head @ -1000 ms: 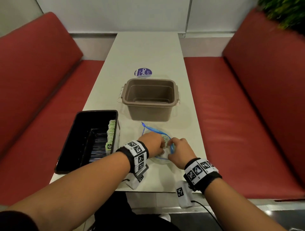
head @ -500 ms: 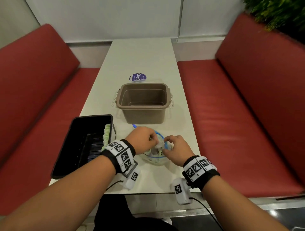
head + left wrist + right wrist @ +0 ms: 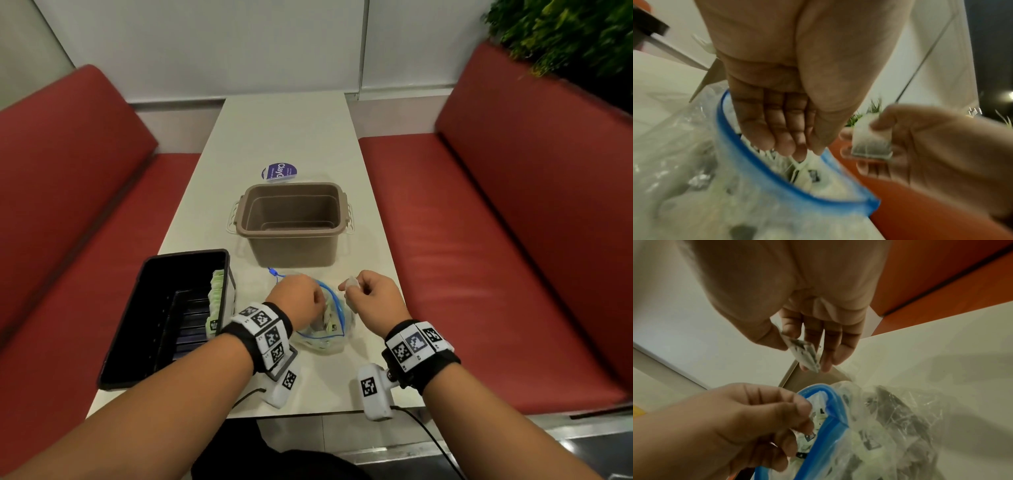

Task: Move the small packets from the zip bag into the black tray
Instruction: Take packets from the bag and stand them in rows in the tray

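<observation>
The right hand [image 3: 371, 298] has one small packet [image 3: 871, 142] pinched between thumb and fingertips — a pale, tea-bag-like sachet — and it now hangs clear of the bag, lifted out to the right, where half a second ago both hands were bunched together over the opening. The left hand [image 3: 297, 297] has its fingers [image 3: 785, 129] dipped through the blue zip rim, curled down among the packets inside; whether its grip has closed on one of them I cannot tell, since the fingertips are buried in the pile.

The zip bag [image 3: 327, 337] lies crumpled on the tabletop [image 3: 291, 137] between the two wrists, mouth open, with many packets left in it. The black tray [image 3: 137, 342] sits just to its left, a row of green-and-white packets [image 3: 216, 301] already standing along its right wall. Behind the bag stands a brown tub [image 3: 291, 222], and beyond that a round blue sticker [image 3: 279, 171].

So one more packet is freed — by my reading the next step is to carry it across the left arm to the tray, and the job is far from done.
</observation>
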